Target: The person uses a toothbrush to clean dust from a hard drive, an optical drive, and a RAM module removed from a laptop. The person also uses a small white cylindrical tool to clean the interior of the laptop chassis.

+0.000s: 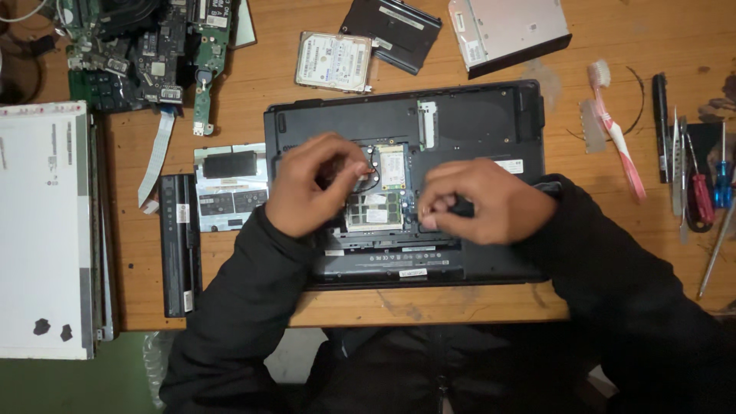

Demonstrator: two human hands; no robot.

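An upturned black laptop base (460,115) lies in the middle of the wooden tabletop (613,46), its long axis running left to right and its long near edge facing the person. An opened bay in its underside shows a small green card (392,166) with a white label and, just nearer, memory modules (373,211) with pale stickers.

The left hand (310,184) rests over the left part of the bay, its fingers curled together and pressing down at the bay's edge; whether they pinch anything cannot be told. The right hand (479,201) sits at the right side of the bay, fingers bunched tight around a small dark object (462,205), too hidden to identify. Both arms wear black sleeves.

A white rectangular sticker (509,165) sits on the base right of the bay, and a narrow white label strip (412,272) lies along its near edge.

Far of the base lie a silver hard drive (334,61) with a white printed label, a black cover panel (391,31) and a grey optical drive (507,31). To the left are a silver plate (230,188) with dark label patches, a long black battery (180,245) pointing far to near, and a white display panel (42,230). Circuit boards (146,54) crowd the far left corner. On the right lie a pink-and-white toothbrush (617,134), tweezers (678,161) and red (701,192) and blue (722,184) screwdrivers.
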